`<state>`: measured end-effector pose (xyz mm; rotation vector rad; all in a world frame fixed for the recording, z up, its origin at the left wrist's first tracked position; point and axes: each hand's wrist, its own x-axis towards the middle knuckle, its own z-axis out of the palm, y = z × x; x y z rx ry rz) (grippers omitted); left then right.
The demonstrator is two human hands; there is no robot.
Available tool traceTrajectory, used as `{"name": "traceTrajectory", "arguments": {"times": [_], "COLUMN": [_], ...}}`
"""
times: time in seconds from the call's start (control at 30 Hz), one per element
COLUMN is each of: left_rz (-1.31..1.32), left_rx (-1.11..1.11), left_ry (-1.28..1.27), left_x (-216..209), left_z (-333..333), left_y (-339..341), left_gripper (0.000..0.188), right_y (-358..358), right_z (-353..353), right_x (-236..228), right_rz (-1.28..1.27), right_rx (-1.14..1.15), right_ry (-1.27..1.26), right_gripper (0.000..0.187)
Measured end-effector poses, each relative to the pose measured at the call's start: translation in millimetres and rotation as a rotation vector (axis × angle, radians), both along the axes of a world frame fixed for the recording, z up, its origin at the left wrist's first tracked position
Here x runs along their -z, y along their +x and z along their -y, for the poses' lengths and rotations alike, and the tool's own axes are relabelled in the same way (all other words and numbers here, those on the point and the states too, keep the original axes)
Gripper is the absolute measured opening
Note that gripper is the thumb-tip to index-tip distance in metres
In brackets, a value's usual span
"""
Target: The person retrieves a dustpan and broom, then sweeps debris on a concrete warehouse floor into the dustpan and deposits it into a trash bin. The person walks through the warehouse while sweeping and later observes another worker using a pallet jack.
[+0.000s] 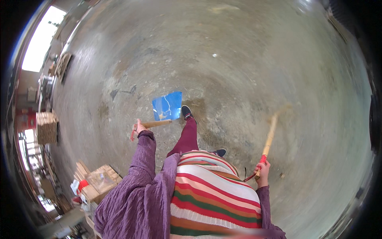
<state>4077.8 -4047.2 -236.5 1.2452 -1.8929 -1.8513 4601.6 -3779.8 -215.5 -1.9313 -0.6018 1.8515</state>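
Dustpan on our left, broom on our right, lots of concrete around us
So we've got a big scuffed concrete floor [246,55] all round, then a striped sweater [215,187] on our front and some wooden boards [105,179] off by the left elbow. The blue dustpan [167,105] is out ahead, just left of our front shoe [186,112]; can't tell if it's touching the ground. The broom [269,137] sticks out forward well over to the right, red binding near our grip, far end too blurry to make out. Our left hand [140,126] is curled round the end of the dustpan's wooden handle, and our right hand [263,173] is wrapped round the broom's near end. Smallest thing: a white speck [214,55] on the concrete farther ahead.
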Motion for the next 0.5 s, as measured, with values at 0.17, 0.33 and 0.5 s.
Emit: {"name": "traceTrajectory", "arguments": {"times": [0.17,0.33,0.5], "left_rz": [0.099,0.178,0.163], "left_rx": [-0.06,-0.131,-0.281], "left_ry": [-0.253,-0.477,-0.416], "left_x": [60,78,50], "left_z": [10,55,86], "left_y": [-59,-119,-151], "left_gripper": [0.046,0.037,0.037], "right_y": [-192,-435,-629], "right_z": [-51,-60,3], "right_x": [12,59,169], "right_rz": [-0.314,-0.378,-0.456], "right_rx": [-0.544,-1.167,-1.5], "right_ry": [-0.338,-0.517,-0.183], "right_gripper": [0.056,0.057,0.037]}}
